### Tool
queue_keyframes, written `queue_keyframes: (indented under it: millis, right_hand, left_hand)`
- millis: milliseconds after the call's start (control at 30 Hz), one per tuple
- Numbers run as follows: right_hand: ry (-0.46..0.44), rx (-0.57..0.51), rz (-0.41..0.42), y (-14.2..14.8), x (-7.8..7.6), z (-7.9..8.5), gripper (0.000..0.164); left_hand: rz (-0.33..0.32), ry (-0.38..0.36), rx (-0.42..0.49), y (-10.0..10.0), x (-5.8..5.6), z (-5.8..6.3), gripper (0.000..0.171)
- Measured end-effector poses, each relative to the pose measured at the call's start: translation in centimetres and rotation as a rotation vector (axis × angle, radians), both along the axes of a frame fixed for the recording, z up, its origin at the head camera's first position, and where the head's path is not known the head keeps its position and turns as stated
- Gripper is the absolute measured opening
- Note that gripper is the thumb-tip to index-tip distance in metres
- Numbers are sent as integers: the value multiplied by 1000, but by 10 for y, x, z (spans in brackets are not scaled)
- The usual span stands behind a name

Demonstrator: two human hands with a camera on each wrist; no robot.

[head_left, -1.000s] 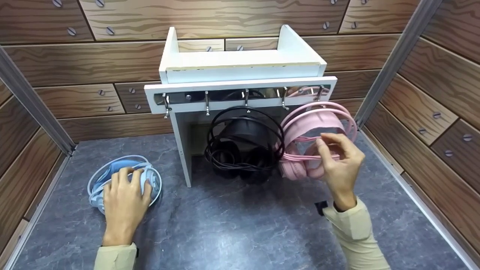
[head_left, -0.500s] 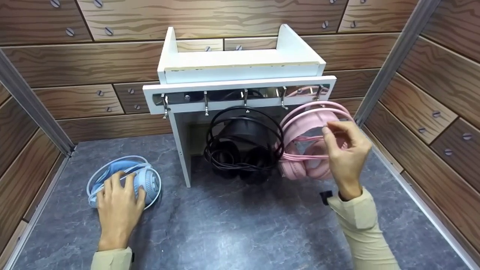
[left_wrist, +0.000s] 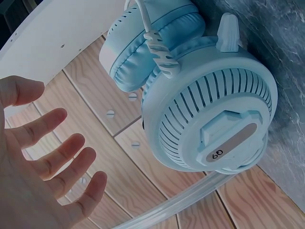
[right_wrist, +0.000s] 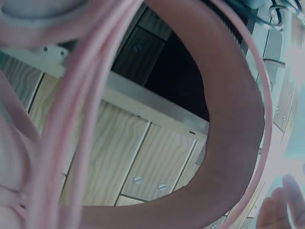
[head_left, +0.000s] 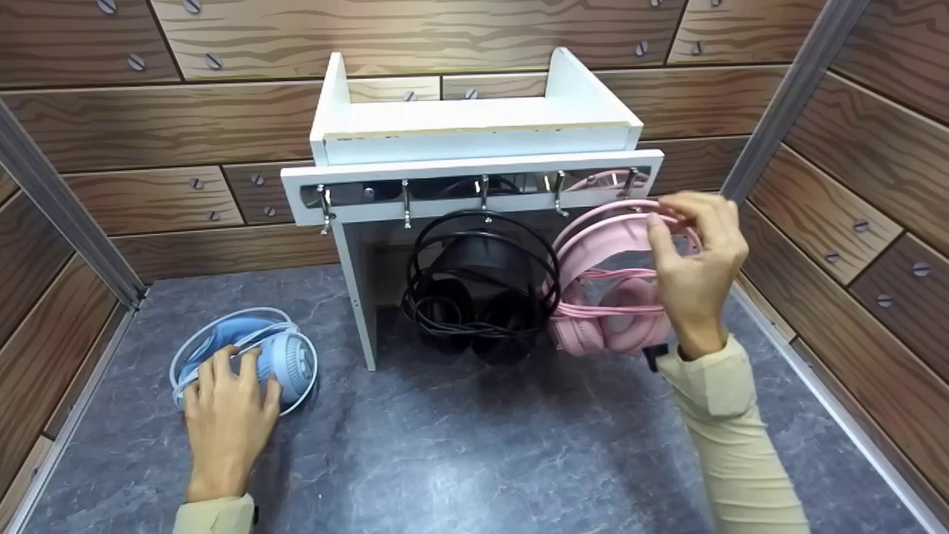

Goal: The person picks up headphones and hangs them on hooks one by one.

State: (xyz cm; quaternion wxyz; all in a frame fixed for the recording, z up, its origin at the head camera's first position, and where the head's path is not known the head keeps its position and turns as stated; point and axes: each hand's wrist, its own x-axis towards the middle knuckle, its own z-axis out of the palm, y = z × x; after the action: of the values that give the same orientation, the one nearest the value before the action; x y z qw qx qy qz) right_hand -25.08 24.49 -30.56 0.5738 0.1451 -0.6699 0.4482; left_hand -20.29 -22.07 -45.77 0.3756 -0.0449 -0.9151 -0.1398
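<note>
Blue headphones [head_left: 285,363] lie on the grey floor at the left, their pale cable looped around them. Over their near side hovers my left hand [head_left: 226,415], fingers spread and loosely bent; the left wrist view shows that hand [left_wrist: 57,162] apart from the ear cup [left_wrist: 214,119]. Pink headphones [head_left: 604,241] hang from the rightmost hook, a bundled pink cable across them. Beside the top right of their headband is my right hand [head_left: 700,259], thumb and fingers parted. Only its fingertips [right_wrist: 281,205] show in the right wrist view, near the pink outer band [right_wrist: 267,105].
A white shelf unit [head_left: 474,111] stands against the wood-patterned back wall, a rail with several metal hooks [head_left: 406,204] along its front. Black headphones [head_left: 482,256] hang at the middle hook. A wood-patterned wall [head_left: 860,245] borders the right side.
My right hand has risen from the pink cable bundle to the top of the headband. My left hand has drawn back slightly toward the lower left, uncovering more of the blue ear cup.
</note>
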Motion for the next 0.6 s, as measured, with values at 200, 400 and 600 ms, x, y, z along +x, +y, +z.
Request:
queue_keyframes:
  millis: [200, 400, 600]
  right_hand:
    - [-106, 111, -42, 3, -14, 7, 27]
    - [-252, 349, -113, 8, -23, 5, 56]
    - [-293, 512, -160, 12, -29, 2, 65]
  left_hand:
    - [-6, 9, -7, 0, 0, -2, 35]
    - [-12, 6, 0, 0, 1, -5, 34]
    - [-14, 14, 0, -1, 0, -6, 34]
